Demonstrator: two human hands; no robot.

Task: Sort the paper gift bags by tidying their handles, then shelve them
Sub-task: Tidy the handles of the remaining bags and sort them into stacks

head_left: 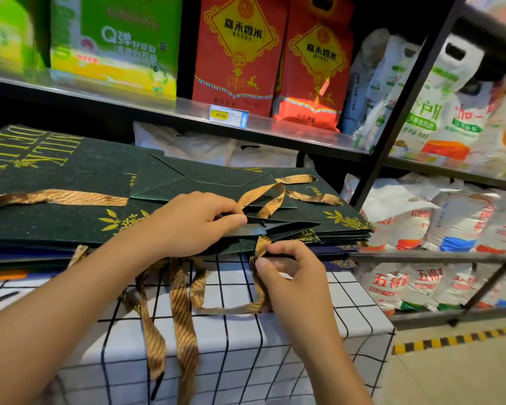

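Shop shelves [187, 112] fill the back of the view, dark and made of metal. On the far left stand green and yellow boxes [114, 45]; one has a big "Q" on it, but the rest is too blurry to read. Next come two red bags [240, 48] with gold Chinese writing. Under them, on the shelf edge, sits a yellow price tag [221, 115] that says "45.00", with a small blue arrow beside it. On the right, white sacks [438, 112] with green, red and blue print are piled on the shelves.

In front is a table with a white cloth [275, 331] crossed by black lines. A stack of dark green paper bags [70, 217] lies flat on it. Gold letters on the left bag read "MILK", and below that another word starts with "DE". Little gold leaves are printed near the bag edges. Gold striped ribbon handles [184, 323] hang over the front edge of the table, and more lie on top of the bags.

The left hand [193, 226] rests on the stack, with thumb and fingers curled and pinching a folded bag edge. Just right of it, the right hand [289, 270] pinches one ribbon handle [262, 247] between thumb and first finger, at the front of the stack.

At the far right, a yellow and black striped line [456, 339] runs along the pale floor.
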